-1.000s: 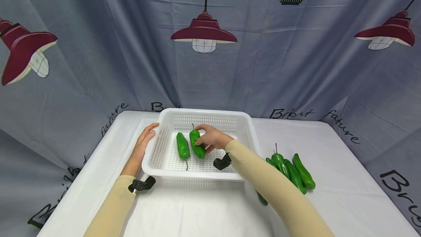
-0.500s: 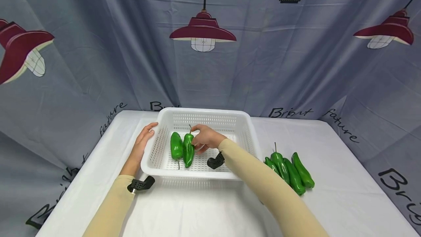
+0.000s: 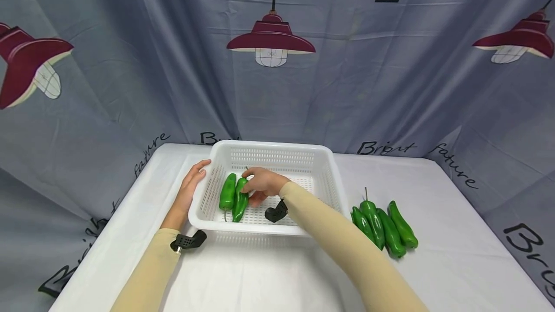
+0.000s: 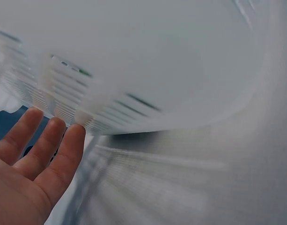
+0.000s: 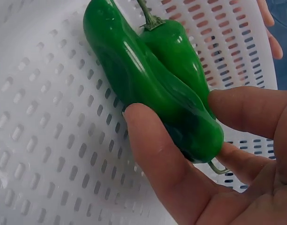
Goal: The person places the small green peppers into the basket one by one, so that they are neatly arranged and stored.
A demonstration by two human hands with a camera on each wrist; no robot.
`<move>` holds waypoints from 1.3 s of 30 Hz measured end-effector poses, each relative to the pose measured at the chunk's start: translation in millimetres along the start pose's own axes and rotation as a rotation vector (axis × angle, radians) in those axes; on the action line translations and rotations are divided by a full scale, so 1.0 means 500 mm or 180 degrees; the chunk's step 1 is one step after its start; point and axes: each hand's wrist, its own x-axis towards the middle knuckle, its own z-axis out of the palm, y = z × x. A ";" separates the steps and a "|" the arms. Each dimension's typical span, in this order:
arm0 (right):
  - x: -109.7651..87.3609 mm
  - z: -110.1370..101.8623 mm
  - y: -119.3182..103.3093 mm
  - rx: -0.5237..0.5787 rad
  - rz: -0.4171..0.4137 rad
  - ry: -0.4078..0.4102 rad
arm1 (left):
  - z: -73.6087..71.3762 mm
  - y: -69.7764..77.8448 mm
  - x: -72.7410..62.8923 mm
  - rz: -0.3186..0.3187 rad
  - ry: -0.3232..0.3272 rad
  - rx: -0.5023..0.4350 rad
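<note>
Inside a white perforated plastic basket [image 3: 256, 228], two green peppers lie side by side near the left wall. My right hand [image 3: 265, 183] has its thumb and fingers around the right-hand green pepper [image 3: 240, 207]; in the right wrist view the thumb [image 5: 155, 145] meets one flank and the index finger reaches the other side near the stem end. The second green pepper [image 3: 227, 190] lies snug against it, its stem toward the front. With fingers extended, my left hand [image 3: 189, 189] touches the basket's left side; the left wrist view shows fingertips at the slotted outer wall.
Several more green peppers [image 3: 392, 232] lie grouped on the white tablecloth [image 3: 277, 273] right of the basket, partly behind the right sleeve [image 3: 338, 235]. A grey-blue curtain [image 3: 277, 100] printed with lamps hangs behind and at both sides.
My right hand has moved left, bringing its pepper alongside the other one. Both peppers now sit closer to the basket's left wall. The left hand stays at the basket's side.
</note>
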 end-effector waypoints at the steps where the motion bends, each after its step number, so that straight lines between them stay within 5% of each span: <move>1: 0.001 0.002 -0.002 0.0028 0.0014 -0.0029 | 0.000 0.000 0.001 -0.0001 -0.0002 0.0006; 9: 0.003 0.006 -0.004 0.0074 0.0085 -0.0036 | 0.000 0.003 0.000 0.0007 0.0004 0.0075; 24: -0.037 -0.036 -0.002 0.0065 -0.0097 0.0332 | 0.005 0.006 -0.003 -0.0024 0.0070 0.0077; 39: -0.255 -0.229 0.013 -0.0329 -0.0261 0.0671 | 0.009 0.002 -0.007 0.0005 0.0035 0.0034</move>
